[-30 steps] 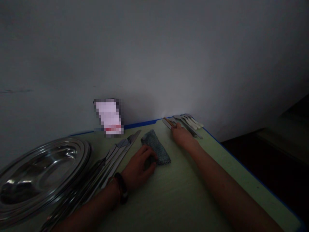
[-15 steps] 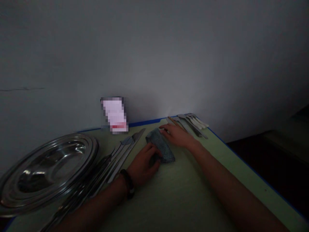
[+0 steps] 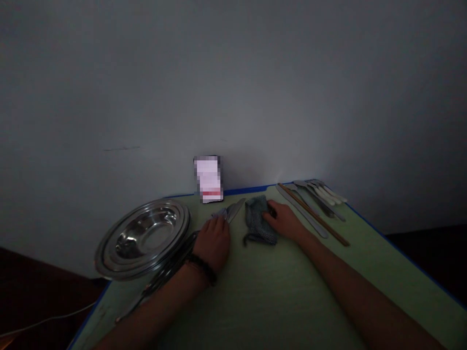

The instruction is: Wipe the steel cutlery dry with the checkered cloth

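Observation:
My right hand [image 3: 284,223] rests on the right side of a folded blue-grey mesh cloth [image 3: 257,224] lying on the pale green table [image 3: 277,301], fingers curled onto it. My left hand [image 3: 213,240], with a dark band at the wrist, lies palm down over the upper ends of a row of steel knives [image 3: 171,265], fingers bent on them. One blade tip [image 3: 235,210] shows beyond its fingers. In the dim light I cannot see whether either hand truly grips.
A stack of steel plates [image 3: 144,238] sits at the left. Along the back right lie a long knife, a wooden chopstick [image 3: 314,215] and several white-handled utensils [image 3: 324,193]. A blurred card [image 3: 208,179] leans on the wall. The table has a blue edge.
My left hand has left the cloth and gone left onto the knives. My right hand has come off the utensils at the back right and landed on the cloth. The view has swung left.

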Demonstrator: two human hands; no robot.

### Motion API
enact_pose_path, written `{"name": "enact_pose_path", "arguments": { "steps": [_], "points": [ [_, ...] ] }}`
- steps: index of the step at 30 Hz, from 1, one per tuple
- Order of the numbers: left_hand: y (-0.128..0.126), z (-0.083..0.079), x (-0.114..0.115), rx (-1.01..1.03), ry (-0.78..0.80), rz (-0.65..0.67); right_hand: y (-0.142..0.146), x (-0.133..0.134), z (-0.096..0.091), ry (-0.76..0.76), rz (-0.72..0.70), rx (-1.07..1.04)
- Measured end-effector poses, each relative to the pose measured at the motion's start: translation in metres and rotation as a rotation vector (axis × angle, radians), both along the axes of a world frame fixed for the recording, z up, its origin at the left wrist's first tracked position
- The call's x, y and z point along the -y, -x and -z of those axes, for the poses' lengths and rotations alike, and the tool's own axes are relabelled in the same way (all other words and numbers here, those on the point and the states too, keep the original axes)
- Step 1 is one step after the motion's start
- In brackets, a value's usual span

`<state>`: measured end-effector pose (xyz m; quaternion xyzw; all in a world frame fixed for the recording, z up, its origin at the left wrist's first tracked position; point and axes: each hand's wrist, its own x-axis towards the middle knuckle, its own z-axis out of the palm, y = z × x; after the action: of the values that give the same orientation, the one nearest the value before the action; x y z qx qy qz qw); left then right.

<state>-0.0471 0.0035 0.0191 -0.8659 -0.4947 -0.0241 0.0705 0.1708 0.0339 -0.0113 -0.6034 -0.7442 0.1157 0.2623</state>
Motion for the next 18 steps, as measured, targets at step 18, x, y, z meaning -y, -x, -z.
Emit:
{"name": "enact_pose_path", "arguments": {
  "steps": [18],
  "points": [
    [-0.014, -0.024, 0.002, -0.125, 0.200, -0.171, -0.009, -0.010, 0.009, -0.082, 0.035, -0.338]
  ]
}}
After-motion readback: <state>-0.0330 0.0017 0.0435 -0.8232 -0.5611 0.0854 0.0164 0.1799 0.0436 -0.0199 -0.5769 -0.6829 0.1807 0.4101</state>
